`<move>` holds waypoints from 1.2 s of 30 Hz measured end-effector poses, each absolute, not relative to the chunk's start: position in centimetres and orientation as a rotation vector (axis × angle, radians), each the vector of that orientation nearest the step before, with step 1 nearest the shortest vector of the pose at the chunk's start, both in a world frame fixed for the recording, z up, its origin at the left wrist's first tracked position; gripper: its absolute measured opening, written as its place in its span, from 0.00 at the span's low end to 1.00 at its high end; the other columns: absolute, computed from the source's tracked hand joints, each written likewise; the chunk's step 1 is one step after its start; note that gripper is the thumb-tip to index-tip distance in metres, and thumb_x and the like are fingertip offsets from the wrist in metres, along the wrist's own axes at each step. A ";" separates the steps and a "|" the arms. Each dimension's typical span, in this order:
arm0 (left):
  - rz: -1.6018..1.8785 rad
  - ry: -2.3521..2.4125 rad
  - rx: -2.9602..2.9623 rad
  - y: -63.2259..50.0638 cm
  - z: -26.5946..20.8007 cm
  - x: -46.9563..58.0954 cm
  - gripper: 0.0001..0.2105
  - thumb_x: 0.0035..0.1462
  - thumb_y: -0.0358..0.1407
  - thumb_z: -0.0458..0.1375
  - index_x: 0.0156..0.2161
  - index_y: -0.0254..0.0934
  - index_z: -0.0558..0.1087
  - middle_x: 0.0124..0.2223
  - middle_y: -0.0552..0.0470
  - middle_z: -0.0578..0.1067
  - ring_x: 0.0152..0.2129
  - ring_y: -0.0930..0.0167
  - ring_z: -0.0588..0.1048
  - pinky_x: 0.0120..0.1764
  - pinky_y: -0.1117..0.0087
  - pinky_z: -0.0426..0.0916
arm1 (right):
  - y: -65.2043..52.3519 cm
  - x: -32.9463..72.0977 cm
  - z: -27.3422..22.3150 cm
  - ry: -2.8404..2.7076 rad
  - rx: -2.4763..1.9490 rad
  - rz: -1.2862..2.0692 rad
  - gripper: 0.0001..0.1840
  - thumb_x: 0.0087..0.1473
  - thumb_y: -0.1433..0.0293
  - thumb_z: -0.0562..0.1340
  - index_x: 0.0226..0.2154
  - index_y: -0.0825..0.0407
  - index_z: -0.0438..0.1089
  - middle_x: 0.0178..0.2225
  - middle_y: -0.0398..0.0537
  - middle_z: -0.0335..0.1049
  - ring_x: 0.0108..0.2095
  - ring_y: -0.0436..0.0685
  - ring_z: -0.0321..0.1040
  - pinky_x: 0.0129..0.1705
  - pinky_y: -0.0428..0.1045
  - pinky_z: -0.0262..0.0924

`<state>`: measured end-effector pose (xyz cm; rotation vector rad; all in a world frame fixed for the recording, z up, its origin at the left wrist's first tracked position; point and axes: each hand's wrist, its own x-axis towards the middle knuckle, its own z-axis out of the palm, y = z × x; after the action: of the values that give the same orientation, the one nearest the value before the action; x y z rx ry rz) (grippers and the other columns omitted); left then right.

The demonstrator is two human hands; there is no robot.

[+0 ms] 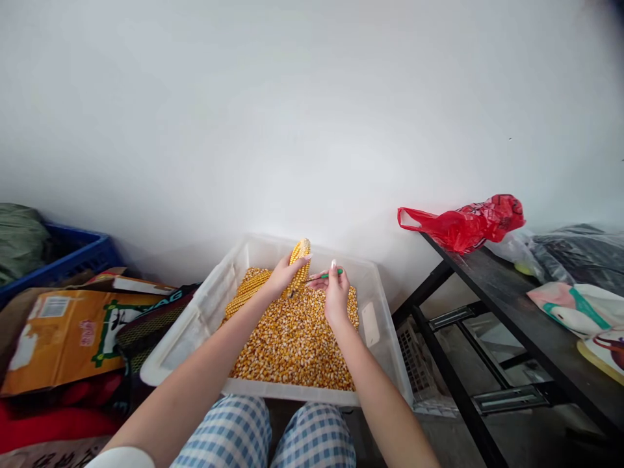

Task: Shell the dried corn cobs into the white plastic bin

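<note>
My left hand (281,275) is closed round an ear of corn (301,265), which is tilted with one end pointing up. To its right, my right hand (336,289) pinches a slim green-handled tool (333,274); its exact kind is too small to make out. A short gap separates this hand from the ear. Both hands are over a translucent plastic bin (385,325) holding a deep layer of loose corn kernels (297,344). More whole ears of corn (247,291) lie on the kernels at the left, partly behind my left forearm.
At right stands a black metal-framed table (487,279) with a red plastic bag (468,224) on its corner and other bags behind. A cardboard box (68,338) and a blue crate (82,250) sit at left. A white wall (302,117) rises behind the bin.
</note>
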<state>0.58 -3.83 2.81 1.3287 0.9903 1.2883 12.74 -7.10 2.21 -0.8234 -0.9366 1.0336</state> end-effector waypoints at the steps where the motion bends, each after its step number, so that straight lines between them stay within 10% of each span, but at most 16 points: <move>1: 1.259 0.970 1.274 -3.8 2.8 0.5 0.22 0.47 0.49 0.55 0.41 0.33 0.66 0.28 0.52 0.69 0.24 0.70 0.69 0.27 0.72 0.63 | -7.1 12.9 2.5 -0.912 -0.815 1.009 0.18 0.52 0.54 0.52 0.27 0.52 0.57 0.20 0.41 0.69 0.16 0.49 0.66 0.19 0.44 0.61; 21: 1.258 0.981 1.125 -3.8 3.1 0.3 0.22 0.45 0.50 0.57 0.39 0.33 0.67 0.26 0.52 0.71 0.21 0.71 0.70 0.26 0.72 0.64 | -8.1 12.3 2.6 -1.028 -0.754 0.883 0.14 0.52 0.58 0.54 0.28 0.52 0.60 0.26 0.45 0.71 0.22 0.50 0.69 0.26 0.46 0.65; 36: 1.358 1.125 1.259 -4.1 2.8 0.6 0.26 0.45 0.50 0.56 0.45 0.32 0.69 0.38 0.46 0.74 0.37 0.62 0.71 0.39 0.67 0.64 | -7.3 12.3 1.9 -0.896 -0.743 1.009 0.17 0.51 0.55 0.54 0.27 0.53 0.59 0.23 0.44 0.70 0.20 0.50 0.69 0.24 0.46 0.65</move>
<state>0.57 -4.14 2.77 1.2587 1.1252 1.3584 12.32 -7.31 1.89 -0.7427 -0.8963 1.0092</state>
